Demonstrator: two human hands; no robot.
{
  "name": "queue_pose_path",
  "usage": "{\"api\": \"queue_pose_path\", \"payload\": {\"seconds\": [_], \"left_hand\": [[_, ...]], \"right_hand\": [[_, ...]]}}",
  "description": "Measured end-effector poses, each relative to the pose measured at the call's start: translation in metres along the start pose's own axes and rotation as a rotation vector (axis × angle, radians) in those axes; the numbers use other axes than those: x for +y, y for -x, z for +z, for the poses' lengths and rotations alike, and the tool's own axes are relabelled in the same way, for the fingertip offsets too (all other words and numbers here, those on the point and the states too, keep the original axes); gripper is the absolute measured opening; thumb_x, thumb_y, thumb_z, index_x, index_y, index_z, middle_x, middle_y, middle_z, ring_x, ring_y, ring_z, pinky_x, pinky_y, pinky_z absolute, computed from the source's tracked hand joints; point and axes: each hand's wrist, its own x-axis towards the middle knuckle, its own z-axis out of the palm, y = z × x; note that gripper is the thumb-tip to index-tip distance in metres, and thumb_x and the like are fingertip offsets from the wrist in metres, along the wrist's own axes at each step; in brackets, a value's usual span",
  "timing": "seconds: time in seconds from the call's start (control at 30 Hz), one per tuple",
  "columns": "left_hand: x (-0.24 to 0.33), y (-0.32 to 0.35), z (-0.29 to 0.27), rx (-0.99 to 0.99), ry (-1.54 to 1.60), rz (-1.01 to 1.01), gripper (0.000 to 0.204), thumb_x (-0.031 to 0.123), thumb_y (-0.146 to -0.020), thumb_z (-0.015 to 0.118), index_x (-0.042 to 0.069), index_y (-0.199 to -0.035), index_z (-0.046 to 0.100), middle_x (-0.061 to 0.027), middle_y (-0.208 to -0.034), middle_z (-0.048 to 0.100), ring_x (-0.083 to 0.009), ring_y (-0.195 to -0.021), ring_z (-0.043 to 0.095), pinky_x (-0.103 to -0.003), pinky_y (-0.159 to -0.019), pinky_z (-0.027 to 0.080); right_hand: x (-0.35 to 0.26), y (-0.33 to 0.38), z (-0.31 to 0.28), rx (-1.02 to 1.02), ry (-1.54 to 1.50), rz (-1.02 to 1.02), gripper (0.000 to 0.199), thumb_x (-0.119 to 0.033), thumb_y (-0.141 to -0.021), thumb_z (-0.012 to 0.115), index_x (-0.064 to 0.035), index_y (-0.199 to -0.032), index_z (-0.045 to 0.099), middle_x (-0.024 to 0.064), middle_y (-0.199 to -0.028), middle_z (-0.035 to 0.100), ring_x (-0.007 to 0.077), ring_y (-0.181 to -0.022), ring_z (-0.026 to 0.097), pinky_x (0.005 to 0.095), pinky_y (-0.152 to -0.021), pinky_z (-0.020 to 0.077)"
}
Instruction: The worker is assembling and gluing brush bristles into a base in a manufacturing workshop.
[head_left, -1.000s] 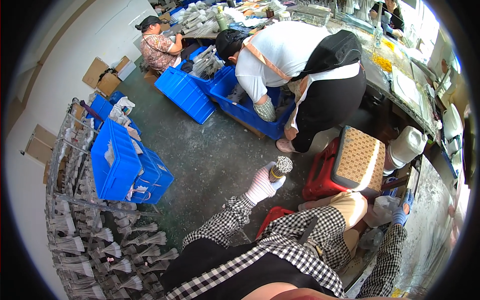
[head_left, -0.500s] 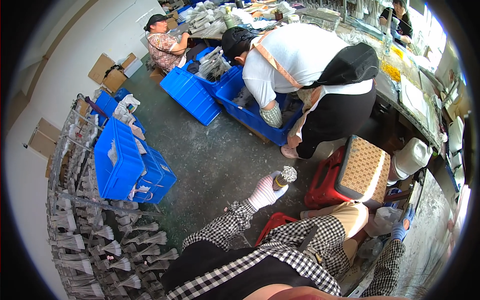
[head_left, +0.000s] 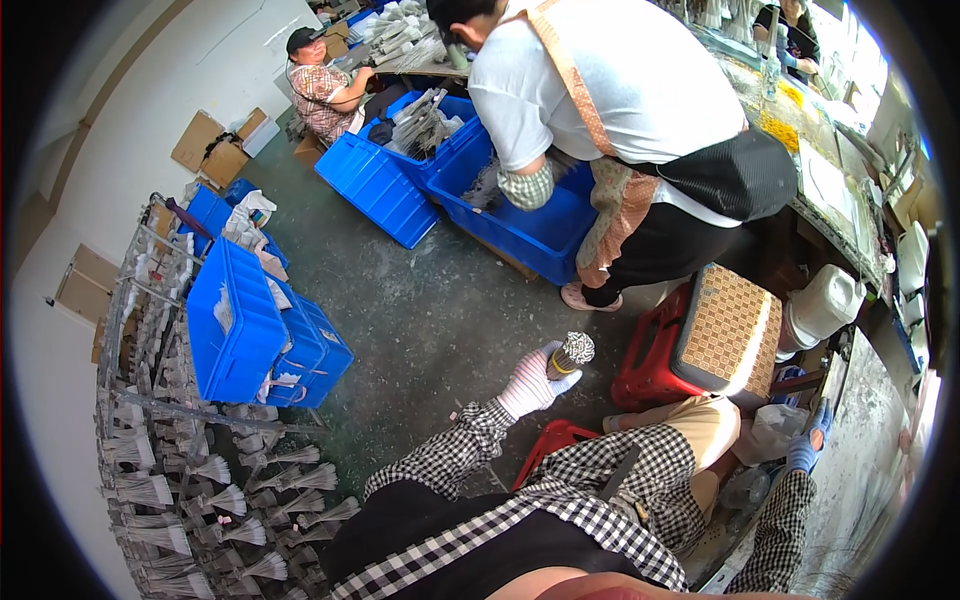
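My left hand (head_left: 530, 385), in a pink-and-white striped glove, is closed round a short thick bundle of bristles (head_left: 574, 350). The bundle's speckled black-and-white end faces up, and a yellowish band circles it lower down. Out at the right, my right hand (head_left: 806, 449) wears a blue glove with bare fingertips. Its fingers stretch along the edge of the grey worktable (head_left: 862, 440), and nothing shows in them.
A co-worker in a white shirt (head_left: 610, 80) bends over a blue bin (head_left: 530, 240). Ahead of my knees stands a red stool (head_left: 645, 350) with a checked cushion. Blue crates (head_left: 240, 320) and a rack of brushes (head_left: 215, 500) line the left. Another person (head_left: 325, 95) sits farther back.
The co-worker in the white shirt has risen somewhat, and their gloved arm has lifted in the bin. My left hand keeps its hold on the bristle bundle, almost still.
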Motion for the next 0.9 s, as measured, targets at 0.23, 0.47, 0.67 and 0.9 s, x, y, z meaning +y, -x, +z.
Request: {"api": "queue_pose_path", "payload": {"seconds": [0.23,0.47,0.67,0.9], "left_hand": [[0.011,0.006,0.0,0.007,-0.019,0.022,0.047,0.02,-0.08,0.079,0.004,-0.119,0.058,-0.0079,-0.105,0.069,-0.0149,-0.093,0.065,-0.031,-0.085,0.052],[0.014,0.007,0.002,0.017,-0.016,0.014,0.045,0.021,-0.079,0.081,0.004,-0.115,0.06,-0.0072,-0.103,0.069,-0.0142,-0.092,0.065,-0.031,-0.084,0.053],[0.006,0.012,0.002,0.031,-0.066,0.038,0.044,0.021,-0.079,0.08,0.003,-0.115,0.06,-0.0081,-0.103,0.07,-0.0157,-0.093,0.066,-0.032,-0.085,0.053],[-0.005,0.014,0.01,0.025,-0.085,0.032,0.046,0.018,-0.082,0.077,0.003,-0.121,0.057,-0.0086,-0.11,0.068,-0.0172,-0.1,0.065,-0.032,-0.089,0.052]], "right_hand": [[-0.03,-0.008,-0.017,-0.095,0.021,0.05,0.079,0.01,-0.069,0.056,-0.0013,-0.145,0.038,0.0215,-0.147,0.04,0.0362,-0.138,0.036,0.0396,-0.118,0.0272],[-0.021,-0.008,-0.007,-0.049,0.039,0.047,0.082,0.007,-0.066,0.059,-0.0015,-0.145,0.038,0.0215,-0.145,0.042,0.0362,-0.138,0.037,0.0382,-0.118,0.0273],[-0.024,-0.013,-0.002,-0.062,0.039,0.003,0.078,0.006,-0.068,0.055,-0.0017,-0.144,0.041,0.0205,-0.146,0.043,0.0356,-0.137,0.038,0.0382,-0.116,0.0292],[0.004,-0.001,0.013,-0.011,0.078,-0.015,0.077,0.003,-0.069,0.056,-0.001,-0.144,0.039,0.0229,-0.144,0.043,0.038,-0.137,0.037,0.0405,-0.117,0.0282]]}}
